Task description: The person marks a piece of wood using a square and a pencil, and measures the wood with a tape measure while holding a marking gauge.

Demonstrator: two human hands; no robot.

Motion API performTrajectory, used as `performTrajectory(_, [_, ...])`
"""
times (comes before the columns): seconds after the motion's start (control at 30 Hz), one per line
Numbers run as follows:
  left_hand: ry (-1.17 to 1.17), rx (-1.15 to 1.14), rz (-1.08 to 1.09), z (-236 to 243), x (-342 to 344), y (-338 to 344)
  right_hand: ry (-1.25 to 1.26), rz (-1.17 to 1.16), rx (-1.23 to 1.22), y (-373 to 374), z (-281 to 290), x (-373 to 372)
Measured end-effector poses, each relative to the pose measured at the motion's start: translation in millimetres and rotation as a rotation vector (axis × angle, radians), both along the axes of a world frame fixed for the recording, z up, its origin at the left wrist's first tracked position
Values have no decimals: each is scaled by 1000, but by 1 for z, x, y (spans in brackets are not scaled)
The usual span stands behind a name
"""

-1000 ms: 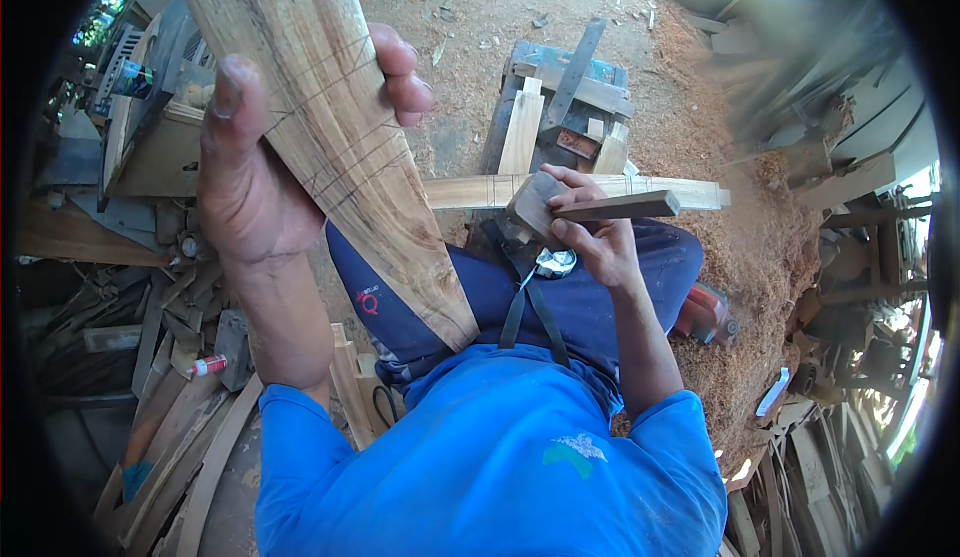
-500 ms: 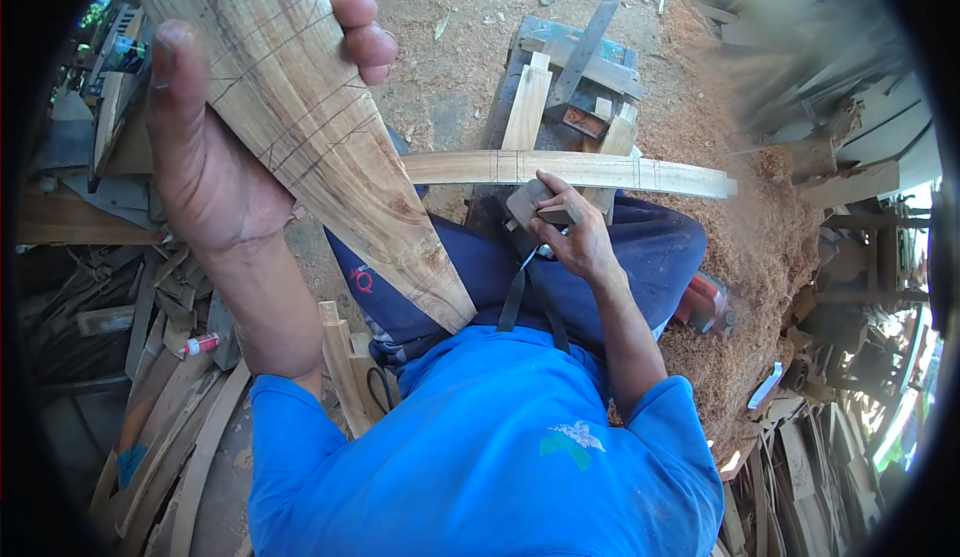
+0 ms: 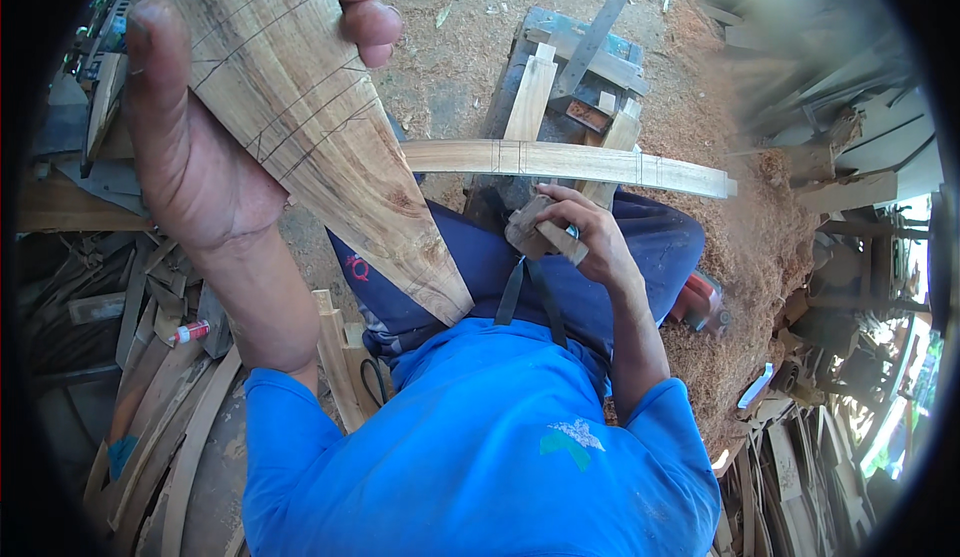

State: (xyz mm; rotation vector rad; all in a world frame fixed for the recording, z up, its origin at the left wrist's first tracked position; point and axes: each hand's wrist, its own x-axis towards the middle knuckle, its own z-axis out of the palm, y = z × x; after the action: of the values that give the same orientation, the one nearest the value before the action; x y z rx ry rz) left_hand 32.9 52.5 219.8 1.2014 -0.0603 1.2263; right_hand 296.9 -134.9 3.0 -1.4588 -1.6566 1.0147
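Wooden board [image 3: 320, 147] gripped tight in left hand [image 3: 190, 157], now lifted nearer the camera. Right hand [image 3: 580, 237] clutching small block [image 3: 535, 237] below curved strip [image 3: 570, 162], pencil marks showing.

Bright blue short-sleeved shirt [image 3: 480, 457], small teal-and-white emblem printed on it. Dark navy trousers [image 3: 640, 257] with a small red mark on the left leg; a dark strap [image 3: 525, 292] hangs down over them. Both forearms and both hands bare, no gloves or watch visible.
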Motion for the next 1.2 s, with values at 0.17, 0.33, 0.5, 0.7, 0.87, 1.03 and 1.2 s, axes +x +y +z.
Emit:
performTrajectory(0.17, [2, -13, 8, 3, 3, -4, -139, 131, 48, -4, 5, -3])
performTrajectory(0.33, [-21, -32, -50, -5, -4, 5, -78, 118, 117, -3, -2, -4])
performTrajectory(0.5, [-40, -72, -90, -6, -2, 4, 46, 49, 135, -8, -15, 2])
performTrajectory(0.7, [-45, 21, -152, -9, 0, 13, 133, 8, 47, -10, -13, 5])
performTrajectory(0.87, [-56, -52, -166, -7, 2, 8, 221, -52, -25, -12, -16, 3])
performTrajectory(1.03, [-37, -5, -109, -9, 0, 13, -94, -168, 219, -16, -26, -21])
performTrajectory(1.2, [-31, -33, -91, -5, 0, 7, 87, -230, 257, -18, -31, -34])
